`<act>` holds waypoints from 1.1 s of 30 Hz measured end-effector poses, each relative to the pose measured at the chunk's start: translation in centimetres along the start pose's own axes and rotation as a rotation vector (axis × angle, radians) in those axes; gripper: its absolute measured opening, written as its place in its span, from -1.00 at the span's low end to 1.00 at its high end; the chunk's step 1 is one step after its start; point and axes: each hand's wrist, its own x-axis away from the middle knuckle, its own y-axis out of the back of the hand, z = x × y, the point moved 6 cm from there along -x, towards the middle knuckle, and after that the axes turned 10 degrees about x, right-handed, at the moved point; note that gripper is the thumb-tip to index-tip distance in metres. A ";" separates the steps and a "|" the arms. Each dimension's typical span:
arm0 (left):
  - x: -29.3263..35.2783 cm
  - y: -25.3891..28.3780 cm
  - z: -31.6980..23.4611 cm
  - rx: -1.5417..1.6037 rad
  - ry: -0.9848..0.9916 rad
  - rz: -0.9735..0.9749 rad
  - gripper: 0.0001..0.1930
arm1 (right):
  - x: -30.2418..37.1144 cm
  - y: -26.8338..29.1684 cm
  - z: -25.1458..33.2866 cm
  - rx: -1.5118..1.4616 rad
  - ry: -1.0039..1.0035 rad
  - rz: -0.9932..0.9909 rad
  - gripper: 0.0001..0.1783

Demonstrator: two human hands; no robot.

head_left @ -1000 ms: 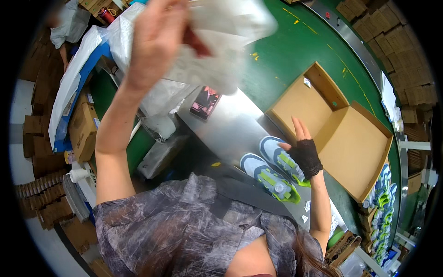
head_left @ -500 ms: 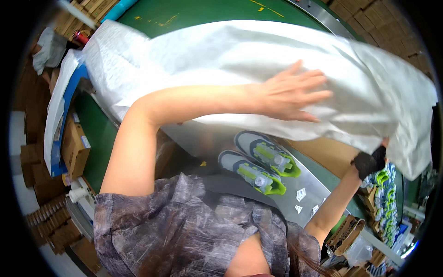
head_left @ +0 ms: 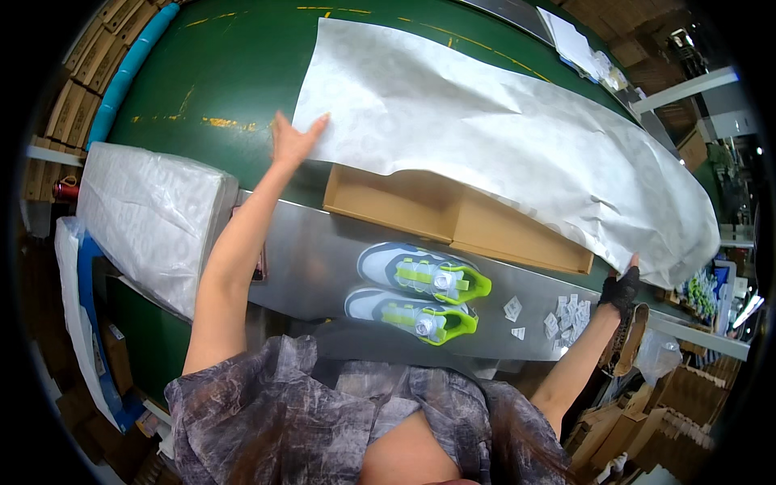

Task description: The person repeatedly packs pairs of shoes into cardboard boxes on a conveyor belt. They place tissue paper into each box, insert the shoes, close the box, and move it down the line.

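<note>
A large sheet of white wrapping paper (head_left: 453, 97) spreads over an open cardboard box (head_left: 388, 198) and the green surface beyond it. At the paper's left edge, my left hand (head_left: 295, 144) has its fingers spread, one of them against or just over the sheet. My right hand (head_left: 621, 291), in a black fingerless glove, pinches the paper's near right corner. On the metal ledge in front of the box lies a pair of grey sneakers (head_left: 416, 271) with navy and lime-green trim. The paper hides the box's far side.
A stack of tissue sheets in clear plastic (head_left: 149, 218) lies at left. Small white packets (head_left: 570, 318) are scattered on the metal ledge (head_left: 307, 250) near my right wrist. Cardboard boxes (head_left: 77, 113) are piled at far left, beside a blue roll (head_left: 129, 73).
The paper has come down flatter over the box and the green belt. My left hand has swung from the paper's middle to its left edge. My right hand keeps its corner.
</note>
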 end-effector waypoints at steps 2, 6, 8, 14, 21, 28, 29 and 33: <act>-2.0 -2.5 4.3 0.636 0.509 0.316 -0.22 | 0.1 -1.0 -0.8 -0.273 -0.226 0.123 -0.51; -1.1 -6.2 2.8 1.022 0.457 0.470 -0.45 | 2.5 -1.4 -0.7 -0.614 -0.460 0.466 -0.38; -0.5 -6.9 3.9 1.000 0.466 0.451 -0.52 | 7.3 -1.2 -0.4 -0.580 -0.515 0.296 -0.48; 4.9 -8.5 4.6 0.952 0.456 0.592 -0.55 | 33.2 -8.6 -2.9 0.904 1.196 1.288 -0.52; 7.9 -8.7 8.4 0.958 0.347 0.462 -0.54 | 36.3 -12.0 2.5 0.816 1.447 1.080 -0.79; 5.7 -2.1 8.1 0.506 -0.053 0.325 -0.64 | 27.6 -17.8 11.5 0.172 0.344 0.980 -0.66; 5.9 -0.9 6.5 0.472 -0.103 0.320 -0.64 | 26.2 -18.8 12.2 0.194 0.293 0.889 -0.69; 6.1 1.8 2.7 0.617 -0.166 0.276 -0.68 | 20.3 -26.3 3.8 0.474 0.418 0.530 -0.56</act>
